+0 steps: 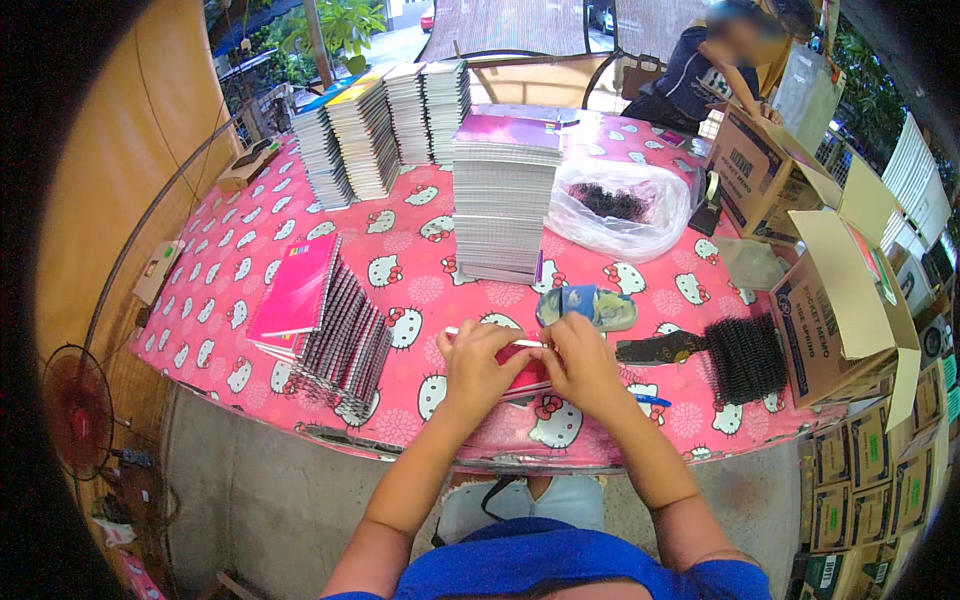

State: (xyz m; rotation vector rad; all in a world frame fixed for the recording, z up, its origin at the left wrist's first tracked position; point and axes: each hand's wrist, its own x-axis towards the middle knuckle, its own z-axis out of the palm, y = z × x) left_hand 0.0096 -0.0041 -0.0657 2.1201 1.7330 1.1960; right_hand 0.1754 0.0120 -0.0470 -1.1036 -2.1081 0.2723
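Note:
A small pink-red notebook (pixel 530 384) lies on the table's near side between my hands. My left hand (pixel 480 362) grips it from the left, its fingers bent over the cover. On the other side my right hand (pixel 580 366) has its fingers pinched together at the notebook's upper edge, close to the left thumb. What exactly sits between those fingertips is hidden. Just beyond the hands lies a blue slipper-shaped item (pixel 588 308) with pale patches. A pile of black spiral coils (pixel 745 360) is to the right, beside a dark flat strip (pixel 660 348) and a blue pen (pixel 652 400).
A leaning stack of pink spiral notebooks (pixel 300 290) stands left. A tall notebook stack (pixel 506 205) rises ahead, with more stacks (pixel 360 135) behind. Black coils fill a plastic bag (pixel 640 225). Open cartons (pixel 835 310) line the right edge; another person (pixel 690 75) leans there.

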